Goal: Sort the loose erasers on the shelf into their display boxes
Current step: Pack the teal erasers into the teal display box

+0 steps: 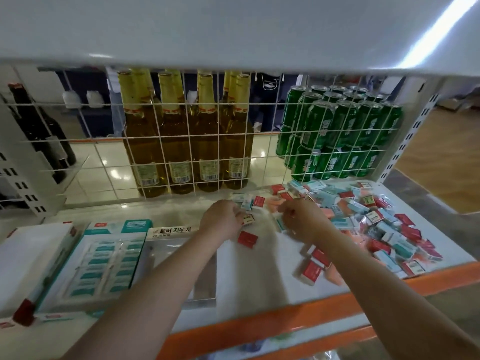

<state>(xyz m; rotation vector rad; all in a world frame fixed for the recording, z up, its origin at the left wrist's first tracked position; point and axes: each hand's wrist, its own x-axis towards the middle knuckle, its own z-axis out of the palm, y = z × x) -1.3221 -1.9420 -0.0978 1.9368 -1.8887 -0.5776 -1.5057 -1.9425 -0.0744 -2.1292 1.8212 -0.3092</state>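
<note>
A small eraser (248, 219) is being pinched by the left hand (223, 219), the right hand (301, 219) is being curled on another, and the empty box (181, 268) is being left near-left of both.

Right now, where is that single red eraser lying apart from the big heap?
In the head view the lone red eraser lies mid-shelf, just below the left hand and right of the Korean-labelled display box, well left of the heap.
</note>
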